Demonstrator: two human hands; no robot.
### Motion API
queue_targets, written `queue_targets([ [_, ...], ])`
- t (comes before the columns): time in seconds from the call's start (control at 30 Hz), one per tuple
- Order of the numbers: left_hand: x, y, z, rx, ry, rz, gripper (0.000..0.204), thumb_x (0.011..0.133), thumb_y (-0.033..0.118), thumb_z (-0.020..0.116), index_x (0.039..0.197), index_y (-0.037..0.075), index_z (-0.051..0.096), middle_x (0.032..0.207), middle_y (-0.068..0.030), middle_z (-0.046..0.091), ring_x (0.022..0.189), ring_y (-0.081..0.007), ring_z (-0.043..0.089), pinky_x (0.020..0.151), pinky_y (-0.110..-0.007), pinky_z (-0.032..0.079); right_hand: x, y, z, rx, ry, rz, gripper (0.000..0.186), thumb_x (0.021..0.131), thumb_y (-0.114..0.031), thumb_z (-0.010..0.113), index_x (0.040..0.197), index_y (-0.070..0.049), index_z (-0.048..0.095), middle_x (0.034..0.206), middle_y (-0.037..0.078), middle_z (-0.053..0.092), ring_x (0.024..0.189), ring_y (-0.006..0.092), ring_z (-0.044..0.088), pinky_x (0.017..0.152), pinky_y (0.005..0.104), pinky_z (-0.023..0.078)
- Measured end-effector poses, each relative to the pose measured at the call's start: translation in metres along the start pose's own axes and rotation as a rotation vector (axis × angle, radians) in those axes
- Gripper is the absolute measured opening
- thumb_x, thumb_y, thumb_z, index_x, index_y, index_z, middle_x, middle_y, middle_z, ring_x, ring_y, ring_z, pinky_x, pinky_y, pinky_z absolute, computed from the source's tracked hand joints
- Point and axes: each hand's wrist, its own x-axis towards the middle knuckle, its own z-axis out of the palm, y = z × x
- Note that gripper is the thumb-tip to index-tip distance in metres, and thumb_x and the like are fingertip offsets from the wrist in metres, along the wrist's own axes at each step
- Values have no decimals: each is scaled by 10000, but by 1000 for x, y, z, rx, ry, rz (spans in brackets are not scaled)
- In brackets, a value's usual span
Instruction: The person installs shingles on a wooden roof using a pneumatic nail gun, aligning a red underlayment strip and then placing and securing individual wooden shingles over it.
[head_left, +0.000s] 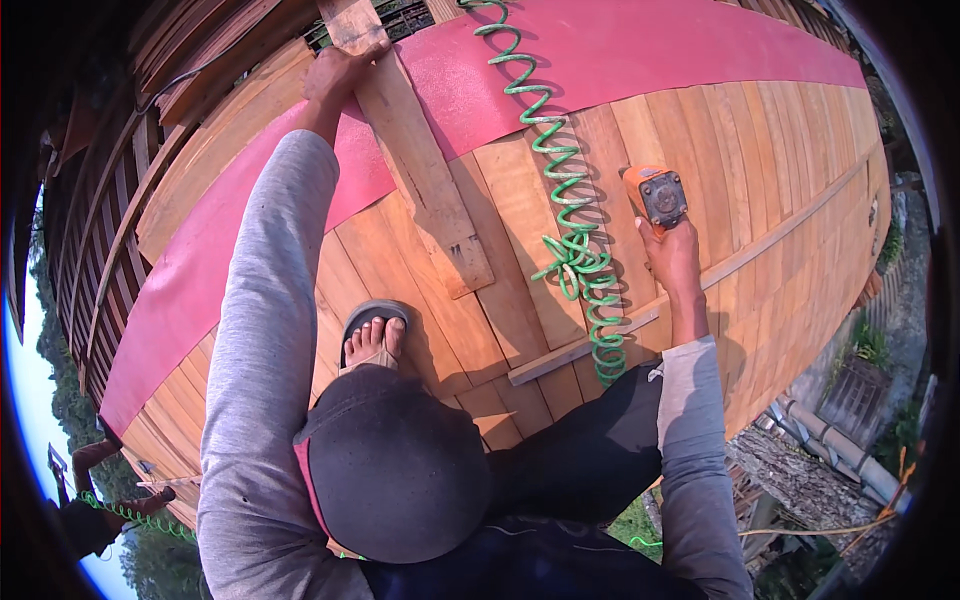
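Observation:
At the top left, my left hand (340, 78) is closed around the far part of a long wooden board (415, 165). The board slants across a pink sheet (450, 95), and its near end lies on the wooden shingles (380, 245). On the right, my right hand (675, 262) grips an orange nail gun (637, 184) with a dark, bolted end cap facing up. Whether its nose touches the shingles is hidden. Between my hands runs a green coiled air hose (548, 143), tangled in its middle.
A thin wooden batten (740, 262) crosses the shingles. My sandalled foot (374, 343) stands left of the board's near end. A dark cap (395, 465) covers the lower middle. Wooden slats (110, 230) rise at left. Another person (95, 520) with a green hose shows at lower left.

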Motion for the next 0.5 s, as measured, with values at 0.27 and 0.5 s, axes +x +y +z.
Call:
queue_targets([
  [0.27, 6, -16, 7, -149, 7, 14, 849, 792, 758, 742, 1217, 23, 751, 1196, -186, 761, 1121, -313, 730, 970, -414, 543, -4, -4, -3, -5, 10, 2, 348, 861, -192, 837, 1058, 39, 667, 938, 251, 740, 921, 447, 724, 776, 486, 561],
  [0.5, 4, -21, 16, -223, 96, 59, 814, 805, 703, 771, 1287, 49, 721, 1197, -154, 768, 1104, -283, 738, 954, -406, 551, -5, -7, 0, -21, 20, 11, 368, 856, -197, 840, 1077, 36, 659, 961, 259, 736, 954, 459, 715, 798, 495, 556],
])
